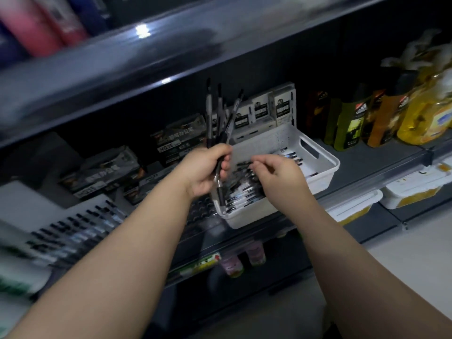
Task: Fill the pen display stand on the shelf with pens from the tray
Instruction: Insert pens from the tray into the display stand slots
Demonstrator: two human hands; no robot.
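Now left hand [205, 170] grips pen bundle [218, 113]; right hand [278, 172] curled over tray [267, 141], grip unclear

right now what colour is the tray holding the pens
The tray is white, clearest in the head view.

I see left hand [208, 170] gripping a pen bunch [215, 113] upright; right hand [278, 172] curled over loose pens [244, 192] in white tray [325, 172] at shelf [367, 165] front edge, grip unclear.

Two bare arms in view: left forearm [122, 253] and right forearm [354, 253], uncovered all the way to the lower edge. Left hand [205, 167], right hand [276, 172], both bare as well, fingers plain, details softly blurred.
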